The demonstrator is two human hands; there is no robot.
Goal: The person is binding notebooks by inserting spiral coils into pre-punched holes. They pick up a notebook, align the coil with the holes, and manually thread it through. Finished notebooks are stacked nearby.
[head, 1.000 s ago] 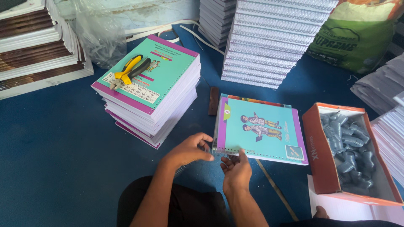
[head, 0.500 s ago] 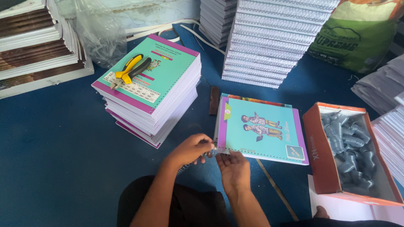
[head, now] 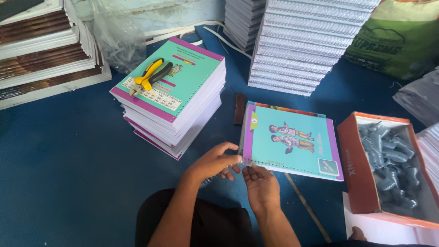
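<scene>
A teal book with a purple spine strip lies flat on the blue floor in front of me. My left hand is closed on a clear spiral coil at the book's near left corner. The coil sticks out below that hand. My right hand sits just to the right, and its fingertips pinch the coil's end against the punched edge of the book. The two hands almost touch.
A stack of teal books stands to the left with yellow-black pliers on top. An orange box of grey coils is on the right. Behind are tall stacks of bound books, a green sack and a small brown block.
Both hands have closed in on the book's near left corner. The left hand has shifted right with the coil, up to the book's edge. The book has not moved.
</scene>
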